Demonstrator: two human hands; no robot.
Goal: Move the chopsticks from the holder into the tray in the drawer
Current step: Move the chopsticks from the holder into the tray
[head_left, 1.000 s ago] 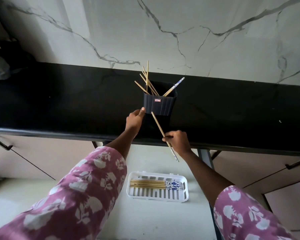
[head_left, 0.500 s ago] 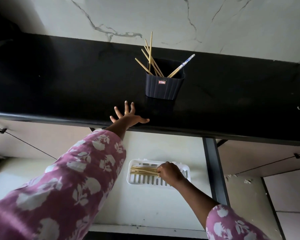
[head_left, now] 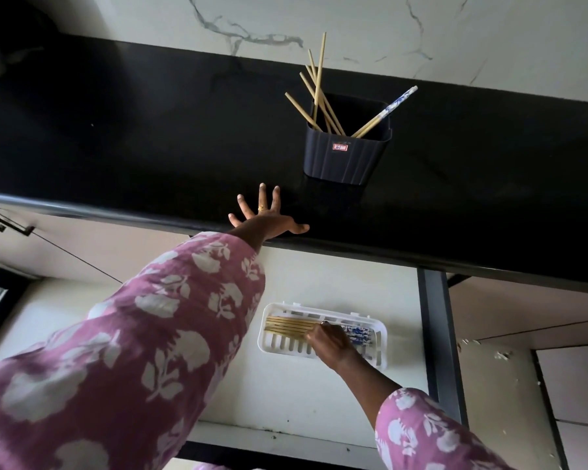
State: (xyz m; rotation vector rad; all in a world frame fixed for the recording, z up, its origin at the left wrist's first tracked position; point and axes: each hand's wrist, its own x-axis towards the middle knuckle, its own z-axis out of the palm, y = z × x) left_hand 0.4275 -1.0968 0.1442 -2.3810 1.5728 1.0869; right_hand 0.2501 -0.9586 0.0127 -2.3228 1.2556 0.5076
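Note:
A dark ribbed holder (head_left: 345,157) stands on the black counter (head_left: 150,130) with several wooden chopsticks (head_left: 316,89) leaning out of it, one with a blue-patterned end (head_left: 392,108). Below, a white slotted tray (head_left: 269,344) lies in the open drawer (head_left: 302,395) and holds a row of chopsticks (head_left: 286,327). My right hand (head_left: 330,340) is down in the tray, fingers bent onto the chopsticks' middle; whether it pinches one is hidden. My left hand (head_left: 269,222) rests flat on the counter edge with fingers spread, left of the holder.
A marble-patterned wall (head_left: 353,28) rises behind the counter. Cabinet fronts with a dark handle (head_left: 4,225) sit at the left, and more cabinet panels (head_left: 523,317) at the right. A dark upright frame (head_left: 438,334) borders the drawer's right side.
My right hand carried a chopstick from beside the holder down into the tray and stays there. My left hand left the holder and now lies flat on the counter edge.

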